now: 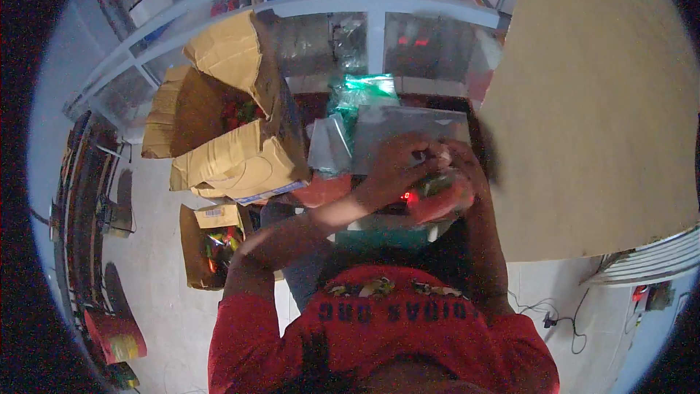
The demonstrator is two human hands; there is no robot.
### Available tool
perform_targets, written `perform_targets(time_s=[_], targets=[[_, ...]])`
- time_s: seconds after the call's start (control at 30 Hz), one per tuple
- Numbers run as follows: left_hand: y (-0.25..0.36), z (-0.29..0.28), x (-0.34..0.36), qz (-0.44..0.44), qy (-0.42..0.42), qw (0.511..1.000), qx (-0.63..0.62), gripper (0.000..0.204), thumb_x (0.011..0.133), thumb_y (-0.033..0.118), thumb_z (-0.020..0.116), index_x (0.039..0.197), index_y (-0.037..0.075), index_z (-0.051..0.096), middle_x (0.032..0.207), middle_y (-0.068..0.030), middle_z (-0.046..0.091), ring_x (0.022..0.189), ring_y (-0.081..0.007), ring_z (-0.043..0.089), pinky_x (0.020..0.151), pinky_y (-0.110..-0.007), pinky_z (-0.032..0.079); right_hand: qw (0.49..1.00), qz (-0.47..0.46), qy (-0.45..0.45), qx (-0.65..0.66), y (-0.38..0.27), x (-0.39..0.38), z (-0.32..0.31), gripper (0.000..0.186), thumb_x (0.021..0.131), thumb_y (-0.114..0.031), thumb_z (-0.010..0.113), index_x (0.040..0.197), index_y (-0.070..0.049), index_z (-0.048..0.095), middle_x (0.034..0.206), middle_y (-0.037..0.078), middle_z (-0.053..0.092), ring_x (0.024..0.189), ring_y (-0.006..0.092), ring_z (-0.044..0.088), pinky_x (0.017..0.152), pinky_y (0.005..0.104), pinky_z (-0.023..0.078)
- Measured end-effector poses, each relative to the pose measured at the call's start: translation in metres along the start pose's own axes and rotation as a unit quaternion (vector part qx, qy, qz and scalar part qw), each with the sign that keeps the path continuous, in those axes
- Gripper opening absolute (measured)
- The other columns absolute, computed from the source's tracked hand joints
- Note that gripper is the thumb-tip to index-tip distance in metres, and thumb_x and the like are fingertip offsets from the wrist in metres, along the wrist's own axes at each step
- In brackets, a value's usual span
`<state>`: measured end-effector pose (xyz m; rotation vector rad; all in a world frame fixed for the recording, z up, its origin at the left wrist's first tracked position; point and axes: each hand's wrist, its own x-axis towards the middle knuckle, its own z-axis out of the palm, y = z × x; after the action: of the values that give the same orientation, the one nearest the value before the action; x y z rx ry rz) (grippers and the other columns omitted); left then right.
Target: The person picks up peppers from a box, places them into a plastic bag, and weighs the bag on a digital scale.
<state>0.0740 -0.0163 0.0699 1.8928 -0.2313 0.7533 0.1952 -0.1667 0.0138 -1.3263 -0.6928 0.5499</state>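
Note:
My left hand (412,157) and my right hand (459,157) are together, fingers closed on the bunched top of a clear plastic bag (441,197) with red and green contents. The bag is blurred and hangs at the front of a grey metal-topped scale (408,122) with a small red display. Left of the scale lie flat clear plastic bags (328,142), and behind it is a shiny greenish plastic pile (364,87).
A large open cardboard box (233,160) stands left with red and green items inside. A smaller box (193,255) with colourful packets is below it. A big tan board (590,102) fills the right side. Cables (576,321) lie on the floor.

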Motion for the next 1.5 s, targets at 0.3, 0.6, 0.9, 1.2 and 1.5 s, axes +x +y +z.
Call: perform_targets(time_s=[0.3,0.6,0.9,1.2,1.5], targets=[[-0.086,0.033,-0.011,-0.274,0.185,0.924,-0.191,0.01,0.087,0.011,0.063,0.091,0.002,0.066,0.076,-0.0044,0.064,0.063,-0.0099,0.059,0.055,-0.026,0.046,0.838,0.205,0.073,0.5,0.074,0.002,0.064,0.02,0.095,-0.025,0.055,0.104,-0.007,0.057,0.077,0.002,0.061,0.056,0.0132,0.058,0.049,0.0268,0.051],[-0.072,0.033,-0.019,-0.244,0.255,0.936,-0.007,0.005,0.081,0.004,0.068,0.085,0.002,0.064,0.074,-0.005,0.063,0.063,-0.0094,0.058,0.056,-0.026,0.046,0.953,0.143,0.127,0.233,0.066,0.007,0.065,0.019,0.095,-0.024,0.055,0.089,-0.007,0.06,0.072,0.003,0.061,0.054,0.0131,0.057,0.048,0.029,0.048],[-0.133,0.033,-0.039,-0.131,0.256,0.955,0.066,0.013,0.077,0.007,0.068,0.09,0.003,0.066,0.084,-0.0089,0.064,0.076,-0.0189,0.061,0.069,-0.033,0.048,0.79,-0.337,0.135,-0.494,0.003,0.022,0.072,0.012,0.085,-0.013,0.056,0.086,-0.002,0.061,0.078,0.018,0.057,0.073,0.0362,0.056,0.066,0.0446,0.045],[-0.145,0.041,-0.034,-0.148,0.232,0.958,0.086,0.014,0.08,0.013,0.069,0.088,0.002,0.065,0.086,-0.0109,0.065,0.079,-0.0221,0.063,0.07,-0.034,0.049,0.91,-0.153,0.132,-0.361,0.095,0.07,0.017,0.024,0.083,-0.026,0.06,0.084,-0.002,0.063,0.076,0.015,0.059,0.075,0.0341,0.058,0.066,0.0439,0.044],[-0.187,0.062,-0.036,-0.196,0.249,0.937,0.149,0.015,0.081,0.015,0.068,0.09,0.003,0.066,0.087,-0.0119,0.064,0.079,-0.025,0.064,0.073,-0.036,0.05,0.832,-0.261,0.224,-0.436,0.144,0.084,0.008,0.028,0.083,-0.029,0.064,0.083,0.0,0.065,0.074,0.018,0.063,0.069,0.0356,0.061,0.062,0.0436,0.045]])
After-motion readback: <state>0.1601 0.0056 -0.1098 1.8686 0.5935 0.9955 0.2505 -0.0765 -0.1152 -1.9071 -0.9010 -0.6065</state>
